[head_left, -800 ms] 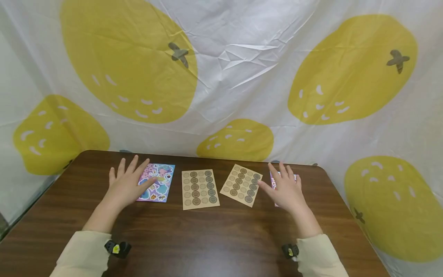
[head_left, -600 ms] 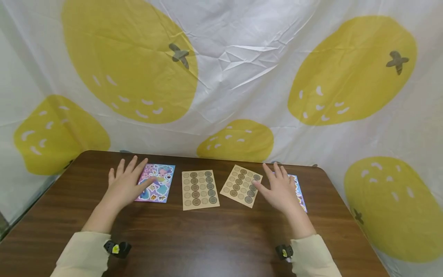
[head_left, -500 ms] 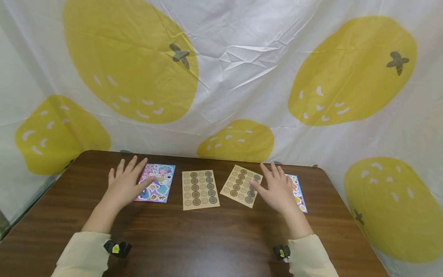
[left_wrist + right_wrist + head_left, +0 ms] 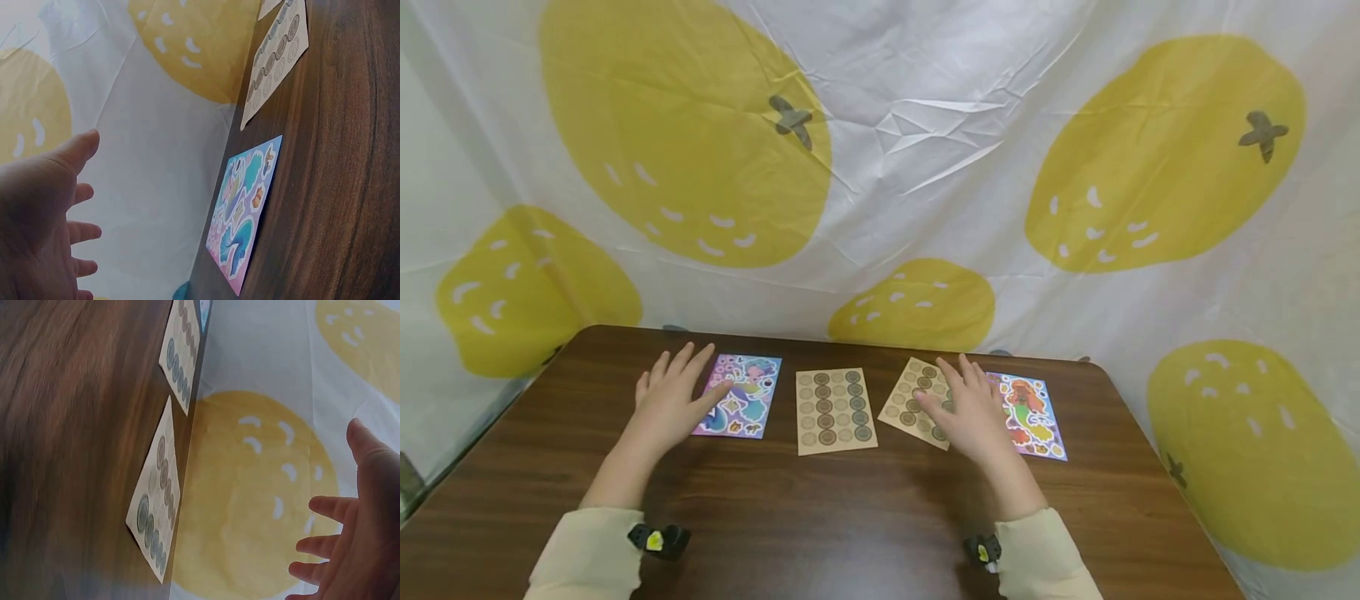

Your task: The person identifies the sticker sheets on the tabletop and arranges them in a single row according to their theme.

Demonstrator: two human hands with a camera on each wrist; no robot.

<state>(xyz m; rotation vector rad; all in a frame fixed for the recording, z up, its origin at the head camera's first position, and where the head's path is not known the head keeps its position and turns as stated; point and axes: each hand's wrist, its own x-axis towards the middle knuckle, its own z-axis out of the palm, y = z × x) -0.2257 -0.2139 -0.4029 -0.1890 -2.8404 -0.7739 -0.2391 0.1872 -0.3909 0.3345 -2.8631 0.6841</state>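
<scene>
My left hand (image 4: pixel 668 400) hovers with spread fingers beside a purple and blue mermaid sticker sheet (image 4: pixel 751 398), its thumb overlapping the sheet in the head view. In the left wrist view a gap shows between that hand and the sticker sheet (image 4: pixel 240 212). My right hand (image 4: pixel 973 412), fingers extended and holding nothing, is above the tilted tan sheet of printed circles (image 4: pixel 917 392) and hides its right part. To its right lies a second sticker sheet (image 4: pixel 1028 417) with a red-haired mermaid. Another tan sheet of circles (image 4: pixel 835 411) lies straight between the hands.
All the sheets lie in a row toward the back of the dark brown wooden table (image 4: pixel 850 517). Behind the table hangs a white cloth (image 4: pixel 925 183) printed with large yellow fruit. Each wrist wears a black strap device (image 4: pixel 658 542).
My right hand has moved left, off the right sticker sheet and over the tilted tan sheet, uncovering the red-haired mermaid. The left hand has barely shifted. The sheets stay in place.
</scene>
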